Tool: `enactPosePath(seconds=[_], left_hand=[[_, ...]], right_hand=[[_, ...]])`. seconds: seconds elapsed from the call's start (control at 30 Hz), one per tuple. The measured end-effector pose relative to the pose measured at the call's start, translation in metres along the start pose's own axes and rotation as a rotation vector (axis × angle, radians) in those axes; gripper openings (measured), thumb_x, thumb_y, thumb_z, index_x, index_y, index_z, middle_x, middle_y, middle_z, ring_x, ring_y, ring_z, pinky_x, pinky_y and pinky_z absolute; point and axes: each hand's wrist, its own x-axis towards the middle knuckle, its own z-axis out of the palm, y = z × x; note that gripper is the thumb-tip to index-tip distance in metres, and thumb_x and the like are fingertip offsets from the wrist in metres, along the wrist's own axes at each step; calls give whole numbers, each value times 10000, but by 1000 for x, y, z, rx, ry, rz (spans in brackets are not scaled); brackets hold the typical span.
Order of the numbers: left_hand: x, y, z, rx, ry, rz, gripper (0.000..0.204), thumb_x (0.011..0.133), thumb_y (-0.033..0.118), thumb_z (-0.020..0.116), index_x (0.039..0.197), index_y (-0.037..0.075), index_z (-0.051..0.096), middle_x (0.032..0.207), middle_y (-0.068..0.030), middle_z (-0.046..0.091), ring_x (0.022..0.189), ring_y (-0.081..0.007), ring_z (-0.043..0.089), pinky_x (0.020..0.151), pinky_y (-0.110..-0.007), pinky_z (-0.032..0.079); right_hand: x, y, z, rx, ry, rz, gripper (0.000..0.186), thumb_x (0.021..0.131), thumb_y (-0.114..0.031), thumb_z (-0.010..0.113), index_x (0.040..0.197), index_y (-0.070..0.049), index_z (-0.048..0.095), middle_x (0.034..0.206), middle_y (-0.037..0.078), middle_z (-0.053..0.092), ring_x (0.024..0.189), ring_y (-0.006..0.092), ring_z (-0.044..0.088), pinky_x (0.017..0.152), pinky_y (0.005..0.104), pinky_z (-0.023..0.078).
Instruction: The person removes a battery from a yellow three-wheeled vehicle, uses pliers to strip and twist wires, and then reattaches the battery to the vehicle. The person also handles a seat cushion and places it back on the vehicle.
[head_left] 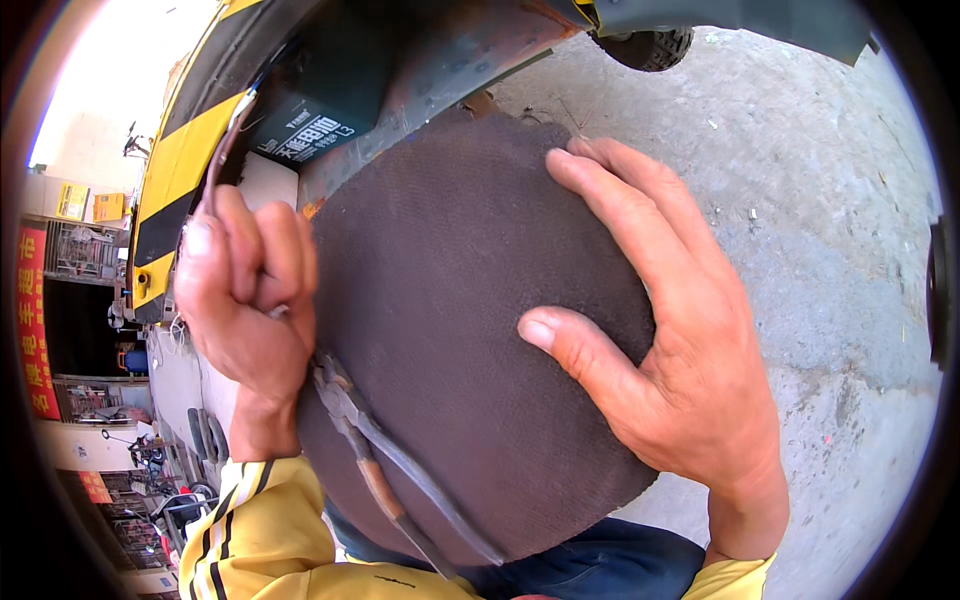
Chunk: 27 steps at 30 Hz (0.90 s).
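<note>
Rough concrete ground (830,200) filled the right of the frame while my right hand (660,330) lay released on the dark round pad (450,330) at centre and my left hand (245,295) clenched pliers (375,440) and a wire (222,150), which I judged could slip or nick.

Head camera, looking down, close on hands.
</note>
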Motion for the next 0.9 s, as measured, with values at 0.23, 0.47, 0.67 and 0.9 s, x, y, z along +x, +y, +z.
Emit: enactPosePath(seconds=[0.23, 0.47, 0.67, 0.9], left_hand=[[-2, -14, -4, 206, -98, -5, 350, 1112, 213, 494, 836, 3, 535, 723, -86, 554, 638, -131, 476, 586, -272, 371], [-5, -11, -21, 404, -87, -48, 357, 1062, 248, 511, 817, -3, 578, 941, -130, 604, 838, -169, 521, 748, -292, 393], [-10, -17, -20, 302, 54, 132, 299, 1017, 179, 533, 803, -29, 548, 851, -164, 604, 752, -175, 536, 682, -308, 424], [-11, -25, -25, 228, 106, 281, 295, 995, 224, 540, 820, -13, 547, 846, -188, 594, 728, -176, 513, 663, -308, 439]], right_hand=[[40, -11, -3, -427, -2, -151, 857, 784, -336, 908, 1476, 31, 559, 1418, 281, 627, 1338, 446, 603, 1121, 476, 489], [153, -21, 72, -268, -197, -26, 944, 768, -366, 919, 1383, 197, 475, 1311, 372, 634, 1291, 473, 608, 1088, 451, 519], [211, -4, 110, -306, -321, -10, 882, 714, -550, 919, 1235, 110, 651, 1223, 312, 669, 1182, 425, 657, 1026, 447, 534], [215, -7, 128, -246, -289, -10, 942, 630, -467, 946, 1341, 65, 632, 1402, 326, 583, 1304, 432, 588, 1090, 442, 515]])
